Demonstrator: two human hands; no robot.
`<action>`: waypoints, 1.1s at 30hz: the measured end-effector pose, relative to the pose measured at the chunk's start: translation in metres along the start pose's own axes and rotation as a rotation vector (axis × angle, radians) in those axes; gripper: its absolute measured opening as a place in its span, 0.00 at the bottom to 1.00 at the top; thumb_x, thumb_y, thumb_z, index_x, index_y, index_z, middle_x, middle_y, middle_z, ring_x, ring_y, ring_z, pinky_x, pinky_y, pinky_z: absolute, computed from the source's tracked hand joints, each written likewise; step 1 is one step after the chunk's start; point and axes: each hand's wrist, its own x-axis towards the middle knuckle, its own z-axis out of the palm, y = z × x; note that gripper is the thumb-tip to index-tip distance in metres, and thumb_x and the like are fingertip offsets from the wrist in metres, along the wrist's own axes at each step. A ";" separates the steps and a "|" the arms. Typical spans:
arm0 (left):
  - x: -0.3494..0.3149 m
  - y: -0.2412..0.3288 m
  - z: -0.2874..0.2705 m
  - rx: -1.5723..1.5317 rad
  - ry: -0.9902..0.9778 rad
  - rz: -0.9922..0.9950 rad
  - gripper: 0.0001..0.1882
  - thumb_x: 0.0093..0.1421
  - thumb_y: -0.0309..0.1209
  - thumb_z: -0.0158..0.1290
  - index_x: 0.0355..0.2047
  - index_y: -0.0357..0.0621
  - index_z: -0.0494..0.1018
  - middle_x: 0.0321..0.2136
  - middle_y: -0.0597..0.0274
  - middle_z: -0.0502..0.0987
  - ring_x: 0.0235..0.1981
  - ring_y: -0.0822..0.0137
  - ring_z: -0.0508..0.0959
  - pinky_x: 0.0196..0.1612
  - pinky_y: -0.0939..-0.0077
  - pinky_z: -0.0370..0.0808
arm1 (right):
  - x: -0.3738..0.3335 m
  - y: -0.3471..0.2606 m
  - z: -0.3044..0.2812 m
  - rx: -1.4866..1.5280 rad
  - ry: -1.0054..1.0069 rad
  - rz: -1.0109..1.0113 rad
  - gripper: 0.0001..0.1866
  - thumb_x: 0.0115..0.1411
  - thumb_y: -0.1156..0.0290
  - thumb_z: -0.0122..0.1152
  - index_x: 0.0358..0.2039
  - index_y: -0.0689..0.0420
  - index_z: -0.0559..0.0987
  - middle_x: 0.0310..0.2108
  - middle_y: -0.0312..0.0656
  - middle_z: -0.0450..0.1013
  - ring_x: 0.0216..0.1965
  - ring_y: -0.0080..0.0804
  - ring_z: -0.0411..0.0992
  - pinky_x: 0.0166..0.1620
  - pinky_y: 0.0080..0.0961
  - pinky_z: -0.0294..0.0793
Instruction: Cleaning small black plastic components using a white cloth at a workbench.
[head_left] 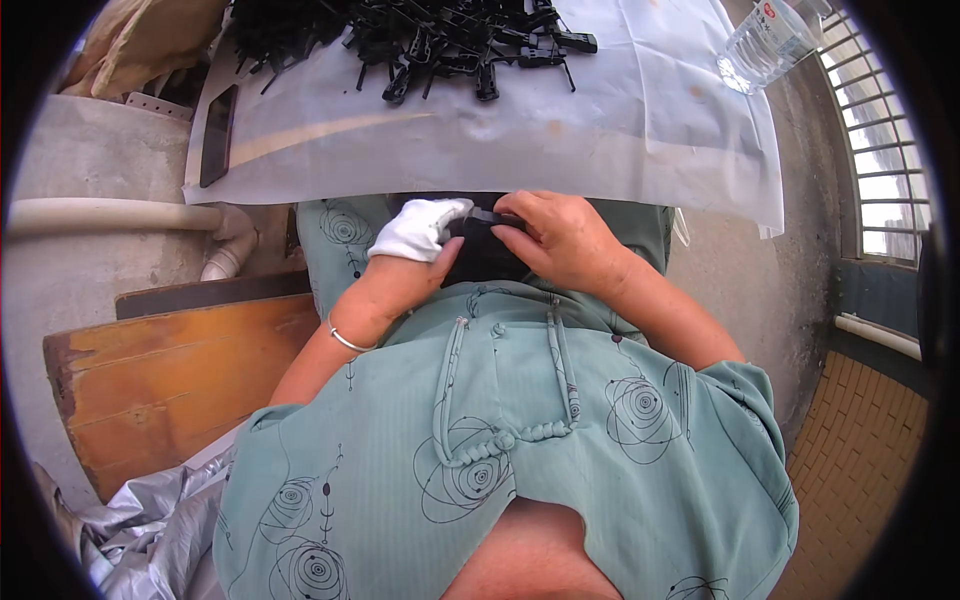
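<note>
Over my lap, just in front of the table's near edge, my two hands work close together. My left hand [420,232] wears a white glove that leaves the thumb bare, and its fingers are closed around one end of a small dark part. On the other side, my right hand [560,240], bare, pinches a small black plastic part [508,218] between thumb and fingers. A little light grey shows between the fingertips; what it is, I cannot make out. Below the hands lies something black [487,260] on my lap. A large heap of black plastic parts [470,50] covers the far side of the table.
White sheeting covers the table [600,150]. A dark phone-like slab [218,135] lies at its left, and a clear plastic bottle or cup [765,50] stands at the far right corner. Left of me are a pipe [120,216] and an orange-brown board [180,380].
</note>
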 end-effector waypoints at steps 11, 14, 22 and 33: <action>0.027 0.052 -0.030 -0.926 0.482 -0.058 0.13 0.61 0.28 0.48 0.43 0.40 0.59 0.36 0.62 0.71 0.24 0.79 0.69 0.23 0.89 0.66 | 0.051 -0.036 0.008 -0.385 0.386 -0.332 0.14 0.46 0.77 0.59 0.36 0.59 0.71 0.18 0.38 0.66 0.18 0.31 0.68 0.20 0.26 0.68; 0.027 0.048 -0.031 -1.349 0.408 -0.328 0.13 0.59 0.27 0.50 0.43 0.41 0.62 0.33 0.66 0.71 0.24 0.79 0.69 0.23 0.88 0.66 | 0.046 -0.037 0.008 -0.372 0.323 -0.385 0.15 0.46 0.77 0.58 0.37 0.59 0.70 0.17 0.37 0.65 0.17 0.31 0.68 0.19 0.25 0.67; 0.027 0.050 -0.036 -1.074 0.232 -0.337 0.16 0.58 0.25 0.49 0.47 0.36 0.64 0.30 0.66 0.71 0.22 0.82 0.67 0.24 0.88 0.67 | 0.042 -0.040 -0.008 0.097 0.310 -0.304 0.11 0.47 0.77 0.64 0.30 0.58 0.71 0.18 0.35 0.65 0.14 0.22 0.59 0.19 0.18 0.60; 0.031 0.049 -0.044 -0.904 0.280 -0.296 0.18 0.55 0.19 0.47 0.48 0.33 0.65 0.31 0.63 0.73 0.21 0.82 0.68 0.22 0.87 0.68 | 0.056 -0.027 -0.017 0.363 0.013 0.029 0.13 0.61 0.66 0.49 0.25 0.63 0.69 0.17 0.39 0.64 0.19 0.25 0.57 0.24 0.22 0.62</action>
